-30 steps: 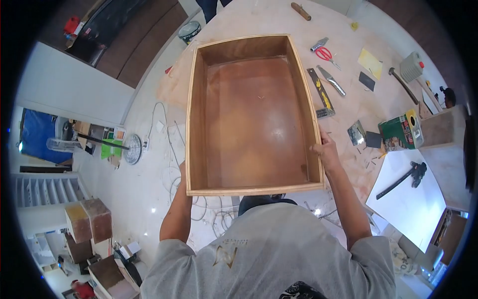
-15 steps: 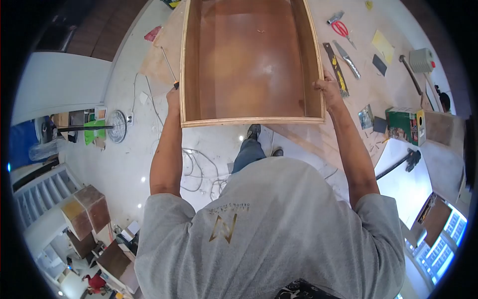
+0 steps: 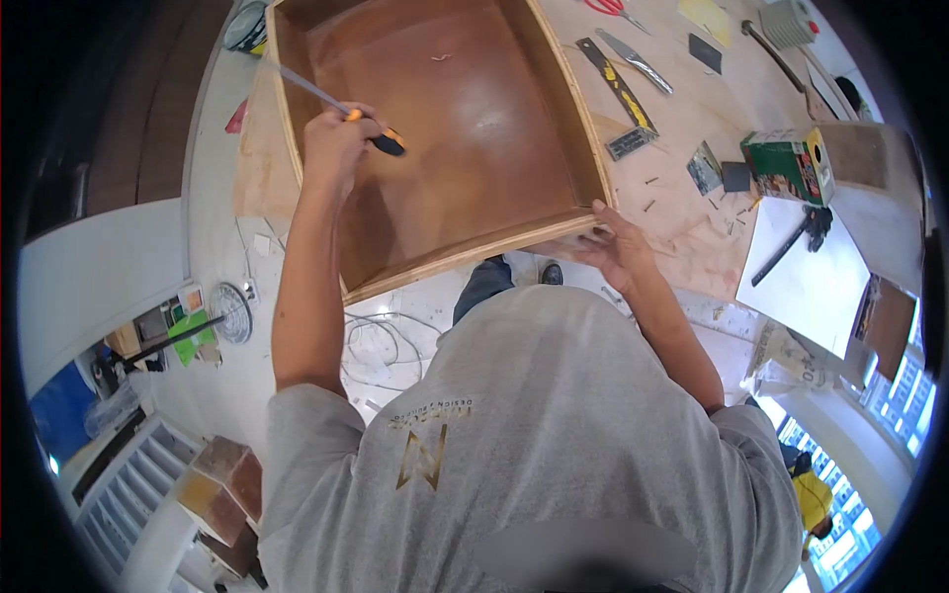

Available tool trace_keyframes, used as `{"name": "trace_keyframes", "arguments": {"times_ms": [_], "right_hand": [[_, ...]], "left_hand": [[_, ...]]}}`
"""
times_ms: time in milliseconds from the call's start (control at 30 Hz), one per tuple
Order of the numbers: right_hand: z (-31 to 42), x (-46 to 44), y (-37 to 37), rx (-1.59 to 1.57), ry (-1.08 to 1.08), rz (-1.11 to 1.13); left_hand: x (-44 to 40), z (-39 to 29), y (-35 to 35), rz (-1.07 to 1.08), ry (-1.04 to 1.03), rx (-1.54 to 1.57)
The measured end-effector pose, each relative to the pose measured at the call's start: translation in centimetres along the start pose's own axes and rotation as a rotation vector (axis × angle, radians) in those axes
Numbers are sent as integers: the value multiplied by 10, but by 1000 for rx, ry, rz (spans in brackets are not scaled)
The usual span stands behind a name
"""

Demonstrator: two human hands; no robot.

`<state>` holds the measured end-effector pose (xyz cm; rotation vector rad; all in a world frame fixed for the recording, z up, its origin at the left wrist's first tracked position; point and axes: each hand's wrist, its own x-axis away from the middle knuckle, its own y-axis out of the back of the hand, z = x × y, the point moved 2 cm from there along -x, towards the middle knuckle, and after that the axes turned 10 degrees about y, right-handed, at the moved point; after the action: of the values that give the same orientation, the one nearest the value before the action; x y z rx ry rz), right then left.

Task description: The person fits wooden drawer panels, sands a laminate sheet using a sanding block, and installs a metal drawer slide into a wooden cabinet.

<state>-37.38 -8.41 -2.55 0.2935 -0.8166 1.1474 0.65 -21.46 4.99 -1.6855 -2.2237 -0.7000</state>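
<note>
A brown wooden drawer (image 3: 465, 128) with pale plywood edges lies tilted in front of me, its near right corner towards my right side. My left hand (image 3: 336, 148) is closed on a screwdriver (image 3: 388, 142) with an orange and black handle, above the drawer's left side. The shaft points up and left across the drawer's edge. At the near right corner, my right hand (image 3: 625, 255) grips the drawer, its thumb on the rim and its fingers partly hidden below. A small curled scrap (image 3: 441, 57) lies on the drawer's bottom.
On the worktable (image 3: 672, 193) to the right are a black and yellow level (image 3: 618, 87), a knife-like tool (image 3: 635, 59), red-handled scissors (image 3: 608, 8), a hammer (image 3: 781, 61), a green box (image 3: 788, 166) and scattered screws. Cables (image 3: 381, 341) lie on the floor. A person in yellow (image 3: 813, 499) is far right.
The drawer has turned and shifted left. My left hand has left its side and swung over the drawer with the screwdriver. My right hand has slid down to the near right corner.
</note>
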Motion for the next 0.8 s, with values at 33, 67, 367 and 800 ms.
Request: {"name": "trace_keyframes", "arguments": {"times_ms": [33, 67, 367, 800], "right_hand": [[0, 4, -4, -113, -77, 74], [1, 7, -9, -226, -152, 153], [0, 5, -14, -142, -27, 147], [-12, 9, 2, -316, 26, 249]], "left_hand": [[-16, 1, -10, 78, 72, -20], [-37, 5, -19, 152, 142, -42], [-26, 77, -174, 456, 126, -19], [26, 83, -224, 740, 308, -30]]}}
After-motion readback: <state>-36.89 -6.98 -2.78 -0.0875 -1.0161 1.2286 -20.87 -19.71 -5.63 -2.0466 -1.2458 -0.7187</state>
